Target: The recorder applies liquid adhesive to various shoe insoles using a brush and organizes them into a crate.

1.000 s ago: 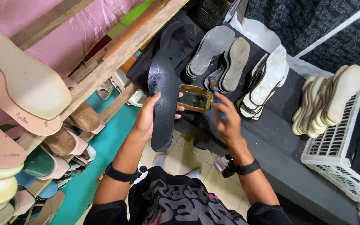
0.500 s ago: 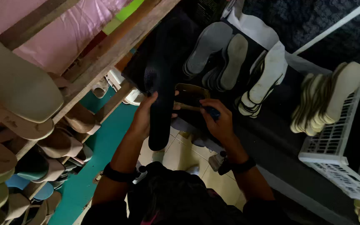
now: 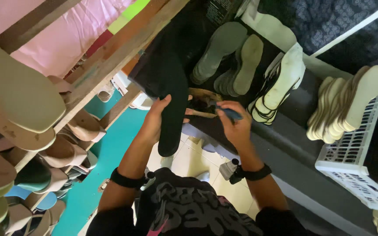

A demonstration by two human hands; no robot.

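Note:
My left hand (image 3: 156, 118) grips a long black shoe sole (image 3: 171, 87) by its middle, holding it upright over the edge of a dark workbench (image 3: 294, 109). My right hand (image 3: 235, 122) holds a small blue-handled brush (image 3: 228, 112), its tip at an open tin of glue (image 3: 203, 101) that stands on the bench just right of the black sole. Both wrists wear black bands.
Grey and beige soles (image 3: 224, 52) and a stack of white soles (image 3: 281, 83) lie on the bench. A white plastic basket (image 3: 355, 175) with cream soles (image 3: 346, 105) stands at right. A wooden rack (image 3: 110, 61) at left carries many tan soles (image 3: 18, 96).
The view has shifted and darkened. My left hand still holds the black sole, tilted more upright. My right hand has brought the brush down to the glue tin.

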